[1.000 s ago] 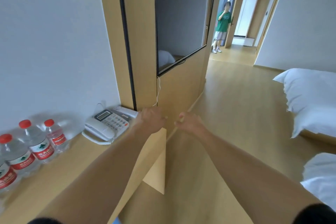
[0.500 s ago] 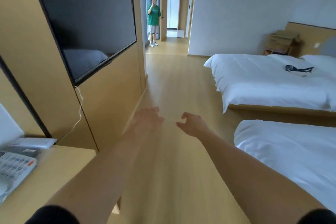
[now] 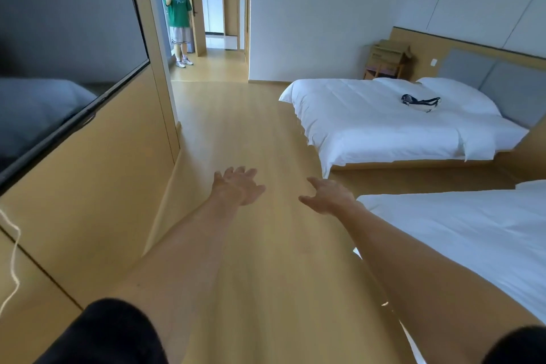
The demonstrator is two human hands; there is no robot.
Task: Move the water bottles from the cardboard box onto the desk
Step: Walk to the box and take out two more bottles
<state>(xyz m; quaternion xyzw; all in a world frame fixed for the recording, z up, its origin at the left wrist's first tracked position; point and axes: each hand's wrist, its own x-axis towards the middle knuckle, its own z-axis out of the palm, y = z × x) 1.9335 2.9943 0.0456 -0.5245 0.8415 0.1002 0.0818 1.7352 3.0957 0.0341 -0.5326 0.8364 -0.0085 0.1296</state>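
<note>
Wood-look flooring [image 3: 245, 139] fills the centre of my view, running toward a doorway at 12 o'clock. My left hand [image 3: 237, 186] and right hand [image 3: 328, 196] are both stretched out over it, fingers spread and relaxed, holding nothing and well apart from each other.

Task items: no water bottle, cardboard box or table is in view at this moment, so I cannot say where any of them lies.

Judged risks:
- With both arms extended and my gaze on neither box nor table, I could misjudge the next reach. Cause: nothing to aim at is in sight.
- The near bed [image 3: 472, 239] lies close at 3 o'clock, its corner beside my right forearm; a quick turn could catch a leg or arm on it.
- A white cable [image 3: 13, 257] hangs against the wood panelling at 8 o'clock, below the dark screen [image 3: 59, 53]; a swinging left arm could snag it.
- A person in a green top [image 3: 178, 13] stands at 11 o'clock near the doorway, well apart from me; my route may cross theirs.

Writing and brands: nothing legible. The green top bears a pale printed figure, too small to read. A dark item [image 3: 421, 102] rests on the far bed [image 3: 384, 121] at 1 o'clock, with no marking visible.
</note>
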